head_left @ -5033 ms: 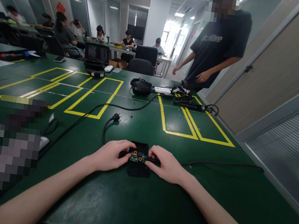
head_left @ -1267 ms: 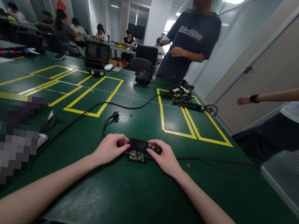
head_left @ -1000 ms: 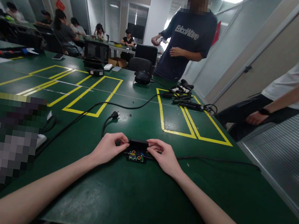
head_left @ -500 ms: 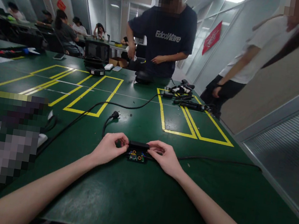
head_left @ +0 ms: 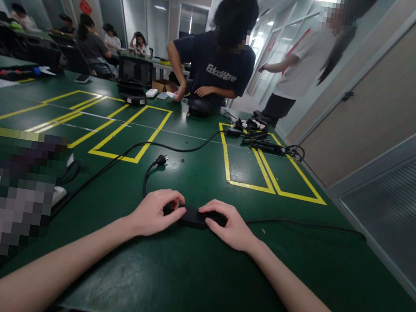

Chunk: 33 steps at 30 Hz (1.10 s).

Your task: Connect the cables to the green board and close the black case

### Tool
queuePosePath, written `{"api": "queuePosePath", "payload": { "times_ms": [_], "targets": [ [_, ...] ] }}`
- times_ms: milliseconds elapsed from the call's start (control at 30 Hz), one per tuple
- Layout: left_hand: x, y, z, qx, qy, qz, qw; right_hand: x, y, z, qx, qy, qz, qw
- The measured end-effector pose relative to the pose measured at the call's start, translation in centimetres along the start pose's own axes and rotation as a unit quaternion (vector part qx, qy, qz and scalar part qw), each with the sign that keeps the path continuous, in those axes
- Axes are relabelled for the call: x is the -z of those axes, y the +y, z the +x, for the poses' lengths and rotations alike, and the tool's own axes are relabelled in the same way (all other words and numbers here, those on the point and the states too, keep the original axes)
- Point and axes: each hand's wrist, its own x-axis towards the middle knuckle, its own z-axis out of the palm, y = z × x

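Note:
A black power adapter [head_left: 194, 218] lies on the green table between my hands, its cover over the circuit board, which is hidden. My left hand [head_left: 155, 213] is closed at the adapter's left end, thumb and fingers touching it. Curled around the right end, my right hand [head_left: 229, 225] has its index fingertip on top and its thumb at the near side. A black cord [head_left: 307, 224] runs off to the right from behind my right hand. Beyond my left hand, a power plug [head_left: 160, 160] on a short cord rests on the table.
A long black cable [head_left: 170, 148] crosses the table [head_left: 173, 281]. Yellow tape [head_left: 139, 159] marks rectangles on it. Black cables and devices [head_left: 258, 132] lie piled at the far right. A person in a dark shirt [head_left: 221, 64] leans over the far edge; another person [head_left: 302, 71] stands farther right.
The cover has come down over the circuit board, which showed before. My fingers have shifted onto the closed adapter. The person across has bent lower; the one at right has moved away.

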Motion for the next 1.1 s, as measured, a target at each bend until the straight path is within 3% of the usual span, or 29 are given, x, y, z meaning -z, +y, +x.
{"api": "queuePosePath", "payload": {
  "times_ms": [200,433,633,933,1100],
  "targets": [
    [-0.1,-0.1,-0.1,-0.038,-0.059,0.076,0.995,-0.4,0.1,-0.1,0.052,-0.040,-0.136,0.989],
    [-0.8,-0.2,0.1,-0.058,-0.063,0.110,0.990,-1.3,0.1,0.1,0.087,-0.015,-0.235,0.968],
    [-0.7,-0.2,0.3,-0.110,-0.087,0.166,0.976,-1.5,-0.9,0.2,0.036,-0.024,-0.273,0.961],
    [-0.3,0.1,0.2,-0.143,-0.099,0.190,0.966,-1.4,-1.2,0.1,0.071,-0.061,-0.317,0.944],
    [-0.2,-0.1,0.3,-0.154,-0.108,0.163,0.969,-1.2,-1.1,0.1,0.080,-0.054,-0.293,0.951]
  ]
}}
